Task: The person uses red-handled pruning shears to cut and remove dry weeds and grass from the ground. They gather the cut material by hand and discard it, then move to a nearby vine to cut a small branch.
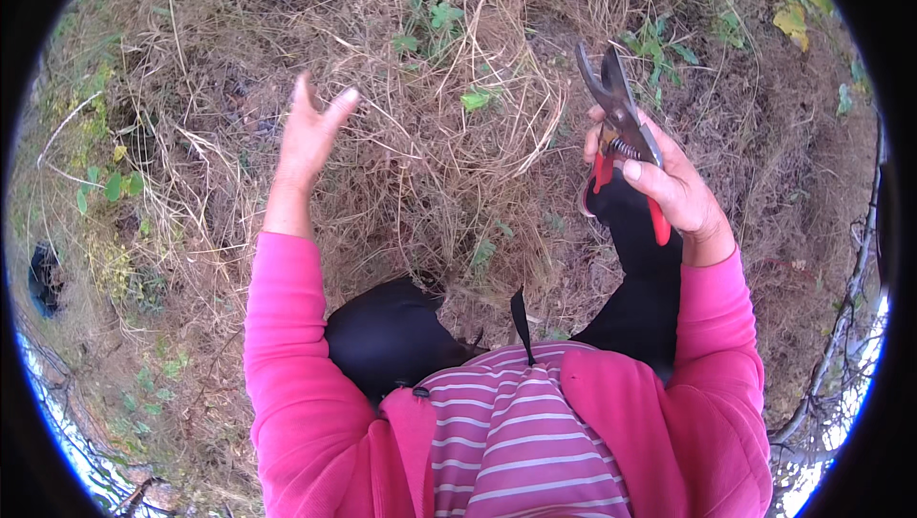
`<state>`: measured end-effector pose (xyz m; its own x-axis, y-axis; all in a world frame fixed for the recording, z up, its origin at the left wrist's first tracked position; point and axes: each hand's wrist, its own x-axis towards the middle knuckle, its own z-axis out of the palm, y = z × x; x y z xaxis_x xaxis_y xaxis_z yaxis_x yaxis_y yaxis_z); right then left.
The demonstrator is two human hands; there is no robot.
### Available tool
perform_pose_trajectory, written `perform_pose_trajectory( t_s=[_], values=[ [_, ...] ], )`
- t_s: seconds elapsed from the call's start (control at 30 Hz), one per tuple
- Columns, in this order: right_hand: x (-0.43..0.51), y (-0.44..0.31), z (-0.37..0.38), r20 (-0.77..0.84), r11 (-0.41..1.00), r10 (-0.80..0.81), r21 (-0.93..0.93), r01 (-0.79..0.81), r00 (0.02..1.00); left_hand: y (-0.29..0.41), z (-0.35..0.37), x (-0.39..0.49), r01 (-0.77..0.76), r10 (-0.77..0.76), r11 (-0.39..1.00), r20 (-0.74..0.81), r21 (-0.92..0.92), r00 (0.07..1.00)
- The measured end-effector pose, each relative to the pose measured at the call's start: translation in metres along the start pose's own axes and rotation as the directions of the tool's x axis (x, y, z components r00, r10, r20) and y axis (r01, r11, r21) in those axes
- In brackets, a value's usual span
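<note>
In my right hand (pixel 673 181) lies a pair of pruning shears (pixel 623 117) with red handles and a coil spring. Their metal blades stand apart and point up and away from me. The thumb rests over one handle and some fingers show behind the tool. My left hand (pixel 313 128) is held out over the dry grass (pixel 430 181), with thumb and fingers apart and nothing seen between them. Both arms wear pink sleeves, and my legs in black trousers are bent below.
Small green plants (pixel 655 49) grow beyond the shears. Yellowing leaves (pixel 791 20) are at the upper right. Bare branches (pixel 834 332) run along the right edge. A dark object (pixel 44 278), too small to identify, lies at the far left.
</note>
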<state>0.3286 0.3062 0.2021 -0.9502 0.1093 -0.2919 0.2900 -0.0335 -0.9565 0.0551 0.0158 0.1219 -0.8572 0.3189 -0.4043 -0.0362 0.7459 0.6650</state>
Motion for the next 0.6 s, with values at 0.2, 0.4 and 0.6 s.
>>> perform_pose_trajectory(
  t_s=[0.2,0.4,0.6],
  values=[
    [-0.006,-0.001,-0.012,-0.035,0.996,-0.059,0.07,0.061,0.998,-0.02,0.14,0.006,-0.204,0.032,0.952,0.589,0.228,0.808],
    [-0.023,-0.002,-0.028,-0.082,0.998,-0.06,0.029,0.063,0.995,-0.018,0.259,0.003,-0.163,-0.227,0.795,0.537,0.584,0.813],
    [-0.021,0.018,-0.04,-0.083,0.991,-0.031,0.127,0.041,0.996,-0.151,0.311,-0.068,-0.209,-0.338,0.757,0.645,0.619,0.686]
  ],
)
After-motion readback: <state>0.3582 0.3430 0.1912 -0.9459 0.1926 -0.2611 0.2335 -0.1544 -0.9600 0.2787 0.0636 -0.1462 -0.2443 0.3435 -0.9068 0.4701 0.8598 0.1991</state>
